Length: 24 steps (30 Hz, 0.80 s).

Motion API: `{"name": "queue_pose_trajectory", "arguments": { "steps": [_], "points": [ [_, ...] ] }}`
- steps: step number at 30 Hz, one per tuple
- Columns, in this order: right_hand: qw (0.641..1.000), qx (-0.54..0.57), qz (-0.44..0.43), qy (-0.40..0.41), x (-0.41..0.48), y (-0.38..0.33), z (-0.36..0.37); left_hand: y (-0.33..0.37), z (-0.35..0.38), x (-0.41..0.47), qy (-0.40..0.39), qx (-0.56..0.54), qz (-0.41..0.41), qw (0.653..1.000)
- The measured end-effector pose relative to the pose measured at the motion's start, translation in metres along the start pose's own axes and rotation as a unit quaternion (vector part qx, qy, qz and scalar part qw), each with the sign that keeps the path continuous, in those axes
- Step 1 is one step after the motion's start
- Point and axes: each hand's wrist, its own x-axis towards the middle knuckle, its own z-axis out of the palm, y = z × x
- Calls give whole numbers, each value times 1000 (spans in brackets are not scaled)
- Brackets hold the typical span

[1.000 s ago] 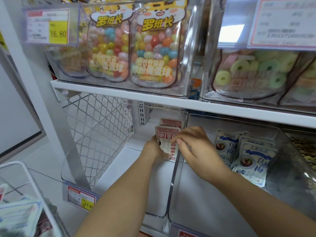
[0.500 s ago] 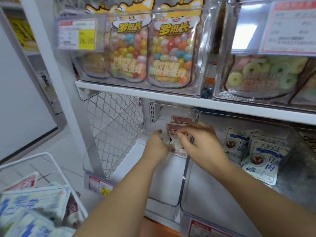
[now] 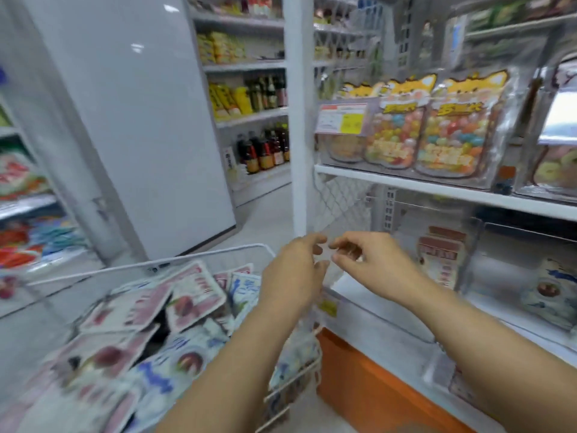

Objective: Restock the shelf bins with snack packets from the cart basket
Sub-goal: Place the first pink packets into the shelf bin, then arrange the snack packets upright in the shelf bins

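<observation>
The white wire cart basket (image 3: 175,260) at lower left holds several pink and blue-white snack packets (image 3: 190,301). In the clear bin (image 3: 468,270) on the lower shelf stand the pink packets (image 3: 438,254), upright at its back. Both my hands hover in the air between basket and bin, holding nothing. My left hand (image 3: 296,270) has loosely curled fingers. My right hand (image 3: 371,264) sits close beside it, fingers bent, fingertips nearly touching the left ones. The frame is blurred by motion.
A second clear bin to the right holds blue-white packets (image 3: 552,292). Jelly-bean bags (image 3: 437,129) fill the upper shelf bin. A white upright post (image 3: 298,120) stands left of the shelves, a white panel (image 3: 146,120) behind the basket. An orange base (image 3: 368,382) runs under the shelf.
Both hands have let go of the pink packets and pulled back out of the bin to the left. My view has swung left toward the cart basket.
</observation>
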Motion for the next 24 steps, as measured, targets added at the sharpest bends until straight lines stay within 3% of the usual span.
{"name": "queue_pose_trajectory", "arguments": {
  "steps": [7,18,21,24],
  "points": [
    [990,55,-43,-120,-10,-54,55,-46,-68,-69,26,163,-29,986],
    [967,-114,44,-222,-6,-80,92,-69,-74,-101,36,228,-31,972],
    [966,-141,46,-214,-2,-78,95,-67,-74,-100,41,225,-21,973],
    [991,-45,42,-115,-4,-71,90,-68,-75,-101,49,212,-7,976]
  ]
}}
